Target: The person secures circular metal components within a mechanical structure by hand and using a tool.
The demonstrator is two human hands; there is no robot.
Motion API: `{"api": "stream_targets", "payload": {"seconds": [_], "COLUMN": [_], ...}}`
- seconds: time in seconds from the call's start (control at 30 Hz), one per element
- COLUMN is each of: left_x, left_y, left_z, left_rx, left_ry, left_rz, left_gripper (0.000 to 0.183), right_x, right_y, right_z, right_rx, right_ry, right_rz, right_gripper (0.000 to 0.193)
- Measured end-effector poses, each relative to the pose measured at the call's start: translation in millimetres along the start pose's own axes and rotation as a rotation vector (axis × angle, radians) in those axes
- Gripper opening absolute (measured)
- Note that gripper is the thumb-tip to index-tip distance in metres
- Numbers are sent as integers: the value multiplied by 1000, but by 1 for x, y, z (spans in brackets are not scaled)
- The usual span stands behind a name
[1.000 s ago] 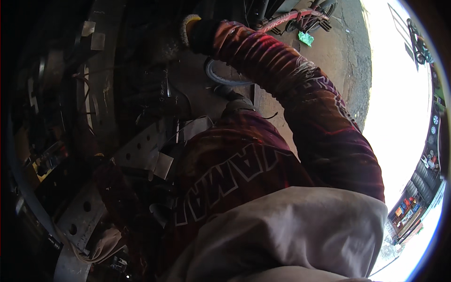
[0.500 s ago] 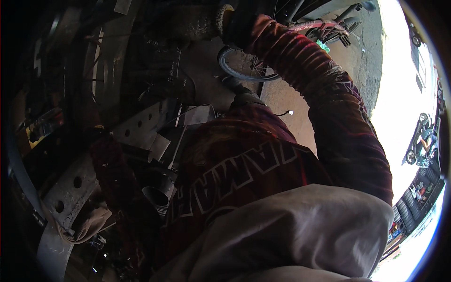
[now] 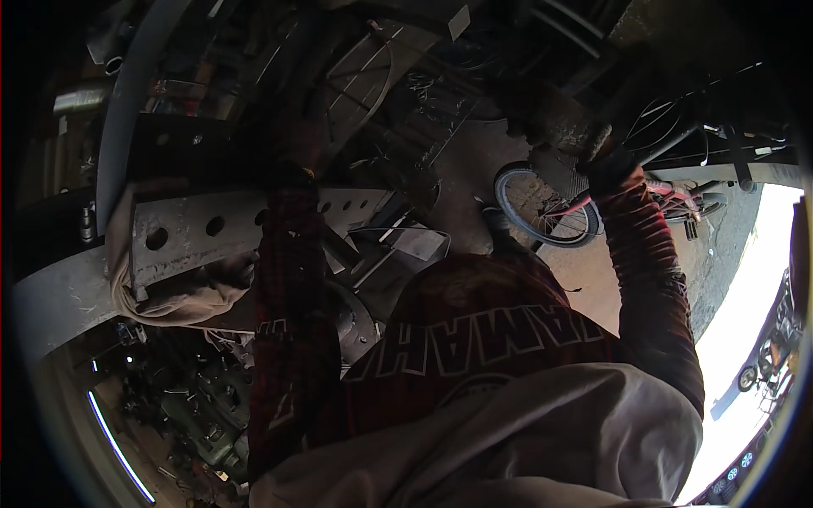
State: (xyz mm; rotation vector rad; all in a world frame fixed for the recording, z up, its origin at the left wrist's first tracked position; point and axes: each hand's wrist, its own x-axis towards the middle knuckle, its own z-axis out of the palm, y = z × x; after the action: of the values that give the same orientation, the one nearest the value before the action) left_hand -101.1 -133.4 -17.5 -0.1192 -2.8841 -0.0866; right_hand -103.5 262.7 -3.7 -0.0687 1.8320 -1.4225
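My left hand is in deep shadow above the far side of a grey metal beam with round holes. A yellowish band shows at its wrist; its fingers are lost in the dark. Out to the right, my right hand wears a thick, worn work glove with a pale fuzzy cuff. The glove's fingers merge with the dark clutter, so whether they hold anything is hidden. Thin wires or rods lie between the two hands. Below the right glove is a bicycle wheel.
A brown cloth drapes over the beam's left end. Past my right sleeve stands a red-pink bicycle. Dark machinery fills the lower left. Metal offcuts lie near my body. Bright daylight enters at the right.
My view has swung, so the beam and bicycle sit lower and differently angled. The left arm now reaches farther up over the beam; the right glove appears farther right.
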Motion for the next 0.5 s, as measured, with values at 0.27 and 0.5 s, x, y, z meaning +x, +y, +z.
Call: {"api": "stream_targets", "payload": {"seconds": [0.27,0.5], "left_x": [1,1], "left_y": [29,32], "left_z": [-23,-19], "left_rx": [-210,-188], "left_ry": [35,171], "left_rz": [-115,-113], "left_gripper": [42,40], "right_x": [-5,10], "right_y": [9,31], "right_z": [4,13], "right_rx": [248,106], "right_ry": [20,24], "right_rz": [-75,-362], "right_gripper": [47,47]}}
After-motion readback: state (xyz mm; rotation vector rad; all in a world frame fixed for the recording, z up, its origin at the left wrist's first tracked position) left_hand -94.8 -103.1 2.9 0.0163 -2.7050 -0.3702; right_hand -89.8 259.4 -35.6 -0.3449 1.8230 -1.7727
